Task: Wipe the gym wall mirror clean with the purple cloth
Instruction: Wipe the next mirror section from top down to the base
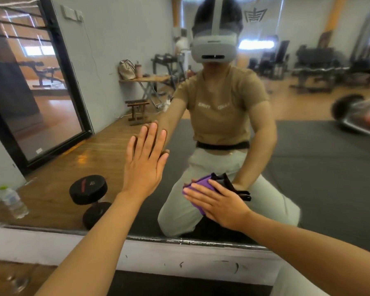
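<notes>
While the left hand (144, 161) lies flat against the mirror (308, 167), fingers straight and close together and pointing up, the right hand (218, 202) presses the purple cloth (198, 190) onto the glass lower down and to the right. Its fingers are stretched out over the cloth, not curled round it, and the folded purple edge shows past the fingertips; a dark part of the cloth, or its reflection, sticks out above the knuckles. Both bare forearms reach in from below. In the glass the person's reflection kneels on a dark floor mat (318, 167), wearing a tan shirt, pale trousers and a grey headset. Left of the left hand, a black dumbbell (88, 189) shows in the reflection on the wooden floor, and a clear plastic bottle (14, 202) stands near the mirror's lower left corner. Below the glass runs a scuffed white ledge (179, 259).
</notes>
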`<state>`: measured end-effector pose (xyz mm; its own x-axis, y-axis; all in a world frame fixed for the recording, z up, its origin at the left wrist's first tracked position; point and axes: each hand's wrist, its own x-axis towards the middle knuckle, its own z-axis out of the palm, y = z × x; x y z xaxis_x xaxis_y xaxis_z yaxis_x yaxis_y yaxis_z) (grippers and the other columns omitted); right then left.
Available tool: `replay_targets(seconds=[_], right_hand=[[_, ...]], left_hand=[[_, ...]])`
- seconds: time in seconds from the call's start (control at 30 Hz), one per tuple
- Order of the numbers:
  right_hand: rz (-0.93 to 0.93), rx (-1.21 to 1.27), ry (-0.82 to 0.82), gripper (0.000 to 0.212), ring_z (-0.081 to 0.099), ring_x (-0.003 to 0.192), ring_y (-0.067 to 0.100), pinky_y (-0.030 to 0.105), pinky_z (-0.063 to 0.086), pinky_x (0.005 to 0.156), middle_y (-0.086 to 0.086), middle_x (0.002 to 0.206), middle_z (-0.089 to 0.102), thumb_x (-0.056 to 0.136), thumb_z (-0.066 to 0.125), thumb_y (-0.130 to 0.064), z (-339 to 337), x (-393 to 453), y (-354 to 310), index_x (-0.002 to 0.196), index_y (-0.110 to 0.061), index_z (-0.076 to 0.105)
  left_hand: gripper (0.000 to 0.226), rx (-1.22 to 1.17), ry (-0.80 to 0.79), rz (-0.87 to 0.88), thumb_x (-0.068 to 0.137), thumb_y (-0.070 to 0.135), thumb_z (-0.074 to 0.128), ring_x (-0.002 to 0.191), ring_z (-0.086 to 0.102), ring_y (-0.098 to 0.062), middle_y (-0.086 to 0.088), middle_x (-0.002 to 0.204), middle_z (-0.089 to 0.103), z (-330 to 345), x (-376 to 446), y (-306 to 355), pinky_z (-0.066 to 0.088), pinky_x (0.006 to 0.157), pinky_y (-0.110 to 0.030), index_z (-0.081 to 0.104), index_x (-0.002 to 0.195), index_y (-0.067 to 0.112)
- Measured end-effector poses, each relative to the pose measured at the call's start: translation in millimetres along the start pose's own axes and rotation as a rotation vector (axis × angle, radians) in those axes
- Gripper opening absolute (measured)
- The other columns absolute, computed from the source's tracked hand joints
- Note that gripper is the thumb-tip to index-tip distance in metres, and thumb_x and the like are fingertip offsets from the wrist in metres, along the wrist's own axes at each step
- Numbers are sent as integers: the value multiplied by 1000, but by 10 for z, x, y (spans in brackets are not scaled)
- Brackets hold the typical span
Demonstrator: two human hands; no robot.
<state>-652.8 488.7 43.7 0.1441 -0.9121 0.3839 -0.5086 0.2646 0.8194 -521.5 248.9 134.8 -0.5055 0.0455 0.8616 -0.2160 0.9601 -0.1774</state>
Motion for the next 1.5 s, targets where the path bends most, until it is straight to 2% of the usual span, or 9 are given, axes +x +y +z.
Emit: replay_targets(seconds=[0.13,0.3,0.53,0.8,0.97,1.07,1.2,1.4,1.5], right_hand=[[-5,-21,47,79,-10,157,21,45,-11,125,1,170,-3,99,48,-40,-86,111,356,163,-17,7],[401,10,335,52,25,152,24,50,9,123,4,164,26,109,31,-31,-621,676,1299,159,-14,32],[741,-16,406,56,26,152,29,55,13,122,8,165,28,109,30,-37,-790,1012,1576,160,-13,27],[179,-29,87,72,-7,157,27,50,-11,125,6,170,-7,103,29,-41,-75,352,-18,163,-13,2],[-54,-75,62,69,-10,157,24,48,-12,125,5,170,-9,103,24,-40,-192,419,426,163,-13,1],[204,-26,259,56,13,156,22,47,6,126,2,168,17,108,32,-37,-541,848,1151,161,-18,26],[433,-36,351,54,27,152,25,53,17,122,4,165,30,110,30,-38,-952,1409,1788,159,-16,31],[567,-16,398,56,24,153,28,52,7,124,5,166,26,110,27,-40,-856,1511,1448,161,-15,27],[363,2,299,59,7,156,27,52,-4,126,5,168,14,108,22,-39,-613,1375,963,162,-16,19]], left_hand=[[56,7,-5,25,111,40,14,156,-8,-19,0,168,-14,0,0,-45,-4,126,-39,7,161,15],[55,1,-18,2,111,36,16,156,-7,-20,0,169,-14,17,-97,-23,-4,126,-41,6,161,15],[57,15,-13,6,109,33,23,156,-4,-22,-3,169,-9,25,-116,-45,-3,126,-42,7,161,14],[60,3,-21,31,107,32,30,156,2,-22,-5,169,0,-34,-110,-77,3,126,-42,8,161,16],[65,66,-29,103,106,32,36,155,10,-23,-5,169,6,-135,-101,-199,12,123,-44,9,162,19],[66,81,-8,140,102,36,42,154,12,-21,-6,167,13,-197,-41,-257,12,121,-43,16,160,19],[68,75,3,16,99,44,43,154,11,-22,-8,166,13,-272,-10,-307,6,121,-41,20,159,20],[70,43,-21,-137,100,40,38,155,6,-24,-7,168,6,-361,-30,-510,-5,124,-40,13,161,15],[69,40,-80,-151,102,39,35,156,2,-22,-5,170,-1,-326,-85,-571,-3,125,-42,10,162,15]])
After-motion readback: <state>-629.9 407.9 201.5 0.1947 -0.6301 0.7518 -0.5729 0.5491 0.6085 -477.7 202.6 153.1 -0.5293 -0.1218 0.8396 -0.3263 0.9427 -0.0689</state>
